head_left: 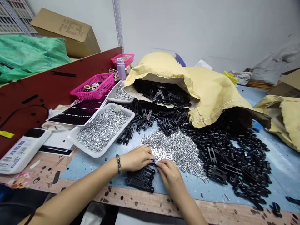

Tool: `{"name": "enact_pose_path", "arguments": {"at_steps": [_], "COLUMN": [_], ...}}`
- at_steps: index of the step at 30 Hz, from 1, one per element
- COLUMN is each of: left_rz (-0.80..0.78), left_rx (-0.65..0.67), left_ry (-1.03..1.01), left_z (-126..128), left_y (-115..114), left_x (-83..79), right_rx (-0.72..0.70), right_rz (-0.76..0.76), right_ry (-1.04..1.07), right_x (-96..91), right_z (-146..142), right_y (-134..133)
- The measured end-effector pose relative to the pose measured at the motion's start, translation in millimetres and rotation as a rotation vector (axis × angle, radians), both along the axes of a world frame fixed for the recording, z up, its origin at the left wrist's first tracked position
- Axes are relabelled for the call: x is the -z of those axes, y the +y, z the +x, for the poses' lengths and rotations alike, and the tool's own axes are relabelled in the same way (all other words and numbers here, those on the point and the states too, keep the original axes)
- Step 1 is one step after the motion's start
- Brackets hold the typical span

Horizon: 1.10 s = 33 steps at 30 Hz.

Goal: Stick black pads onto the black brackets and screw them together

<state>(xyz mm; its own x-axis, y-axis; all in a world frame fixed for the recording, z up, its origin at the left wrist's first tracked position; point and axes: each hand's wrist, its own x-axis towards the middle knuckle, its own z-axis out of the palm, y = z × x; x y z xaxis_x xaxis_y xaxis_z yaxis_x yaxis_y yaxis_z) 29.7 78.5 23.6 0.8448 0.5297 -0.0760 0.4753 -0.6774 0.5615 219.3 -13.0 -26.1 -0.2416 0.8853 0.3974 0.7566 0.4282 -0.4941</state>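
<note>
My left hand [137,157], with a green bead bracelet at the wrist, rests knuckles up on the blue mat, its fingers curled over a black plastic strip [153,162]. My right hand [170,175] meets it fingertip to fingertip and pinches something small at the same strip. Just below the hands lies a short row of black strips [139,181]. A heap of small silver screws [174,148] spreads right beyond my fingers. A big pile of black strips [231,156] lies to the right, spilling from an open tan paper sack [206,90].
A white tray of silver screws [103,129] stands left of the hands, a second one [122,93] behind it. Pink baskets [95,86], a lilac bottle [121,68], a white device [22,150], a cardboard box [67,31] and green plastic sheeting [28,54] fill the left. Another sack [284,120] lies right.
</note>
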Motion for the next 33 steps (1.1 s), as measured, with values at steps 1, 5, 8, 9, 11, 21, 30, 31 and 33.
{"name": "enact_pose_path", "arguments": {"at_steps": [1,5,8,9,11,21,30,31,33], "left_rz": [-0.001,-0.007,-0.018,-0.025,-0.043,-0.118,-0.174,-0.178,-0.190], "left_rx": [0.005,-0.013,-0.020,-0.015,-0.006,-0.045,-0.059,-0.061,-0.066], "left_ry": [0.005,0.004,-0.009,-0.013,-0.016,-0.026,-0.039,-0.040,-0.046], "left_z": [-1,0,7,9,11,1,-2,-2,-3], "left_y": [-1,1,3,4,4,5,9,9,9], "left_x": [-1.0,-6.2,-7.8,-7.7,-6.4,-2.7,-3.8,-4.6,-5.6], "right_rx": [0.005,-0.026,-0.045,-0.044,-0.037,-0.029,-0.050,-0.051,-0.054], "right_rz": [0.010,0.033,0.017,0.015,0.021,0.015,0.024,0.030,0.060], "right_ry": [-0.007,0.017,0.040,0.043,0.046,0.074,0.082,0.084,0.083], "right_x": [-0.2,-4.9,-7.3,-7.3,-6.4,-3.7,-3.5,-4.1,-5.2], "right_z": [-1,0,5,6,7,-1,-4,-3,-3], "right_y": [0,0,-5,-7,-10,-10,-7,-6,-5]}}
